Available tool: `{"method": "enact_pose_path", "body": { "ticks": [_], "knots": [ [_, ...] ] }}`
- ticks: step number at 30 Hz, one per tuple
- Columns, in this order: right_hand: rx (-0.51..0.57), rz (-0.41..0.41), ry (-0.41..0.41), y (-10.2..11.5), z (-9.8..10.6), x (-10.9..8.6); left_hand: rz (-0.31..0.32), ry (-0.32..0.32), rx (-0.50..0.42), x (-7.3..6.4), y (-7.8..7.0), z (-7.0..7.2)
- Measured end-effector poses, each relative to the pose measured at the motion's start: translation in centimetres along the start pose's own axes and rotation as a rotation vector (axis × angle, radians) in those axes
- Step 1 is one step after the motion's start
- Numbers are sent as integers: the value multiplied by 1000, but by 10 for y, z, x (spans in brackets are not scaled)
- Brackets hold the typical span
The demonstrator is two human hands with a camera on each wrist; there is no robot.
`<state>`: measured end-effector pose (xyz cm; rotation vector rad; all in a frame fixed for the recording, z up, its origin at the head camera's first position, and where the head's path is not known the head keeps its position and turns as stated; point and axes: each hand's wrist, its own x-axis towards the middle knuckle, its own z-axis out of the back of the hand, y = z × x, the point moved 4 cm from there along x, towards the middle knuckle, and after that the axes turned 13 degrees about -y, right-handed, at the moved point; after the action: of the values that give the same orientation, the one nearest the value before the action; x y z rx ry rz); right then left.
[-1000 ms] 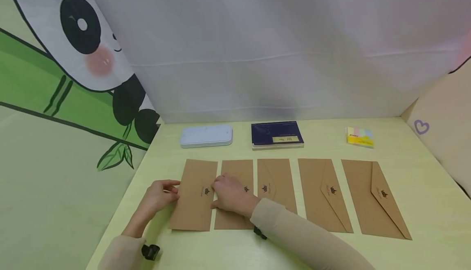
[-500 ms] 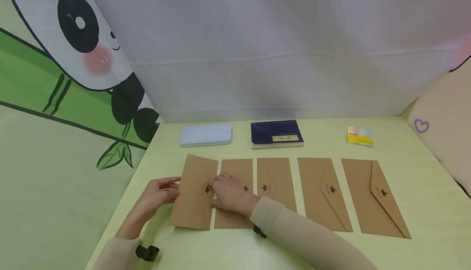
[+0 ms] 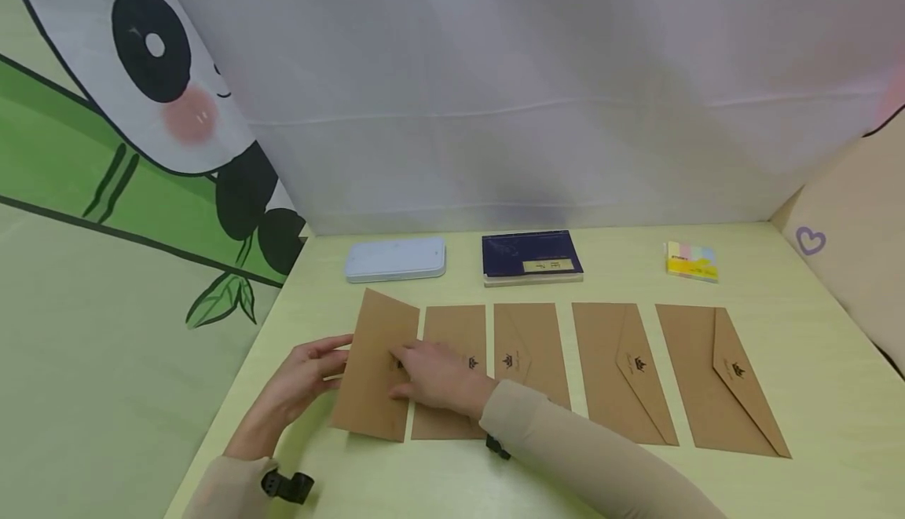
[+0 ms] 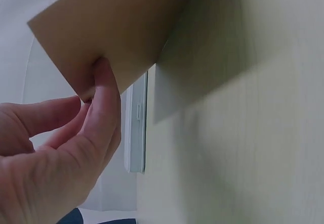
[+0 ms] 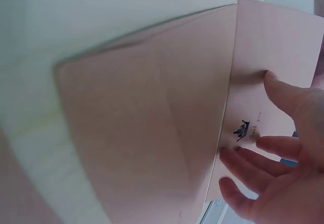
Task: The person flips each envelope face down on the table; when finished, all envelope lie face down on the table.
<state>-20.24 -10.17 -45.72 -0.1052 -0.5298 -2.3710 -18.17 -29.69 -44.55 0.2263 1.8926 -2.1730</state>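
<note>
At the row's left end, a brown kraft envelope stands tilted, its left side raised off the table. My left hand holds that raised left edge, with a finger against the underside and the thumb at the edge. Lying over the envelope's right side, my right hand touches its upper face with thumb and fingers near the crown print. The right hand also covers part of the second envelope.
Farther right lie a third envelope, a fourth and a fifth. Behind the row are a pale blue case, a dark blue notebook and sticky notes. A white cloth hangs at the back.
The left envelope's left side has risen from nearly flat to a clear tilt. My left hand has moved slightly right with it. My right hand has slid a little left onto the envelope.
</note>
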Motion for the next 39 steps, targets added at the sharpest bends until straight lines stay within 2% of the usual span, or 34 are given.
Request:
{"method": "enact_pose_path", "body": {
  "ticks": [6, 11, 15, 22, 26, 33, 39],
  "knots": [
    [116, -6, -4, 1, 2, -2, 5, 79, -71, 2, 2, -4],
    [208, 9, -26, 2, 5, -2, 8, 117, -75, 4, 2, -9],
    [325, 16, -57, 1, 5, 1, 19, 150, -76, 6, 3, -14],
    [483, -33, -48, 3, 10, 1, 43, 215, -52, 8, 4, -23],
    [546, -76, -25, 5, 13, -1, 57, 225, -42, 9, 5, -26],
    [749, -160, 25, 5, 15, -5, 74, 253, -16, 10, 10, -28],
    [876, -171, 6, 5, 15, -4, 72, 243, 8, 10, 13, -28]
  ]
}}
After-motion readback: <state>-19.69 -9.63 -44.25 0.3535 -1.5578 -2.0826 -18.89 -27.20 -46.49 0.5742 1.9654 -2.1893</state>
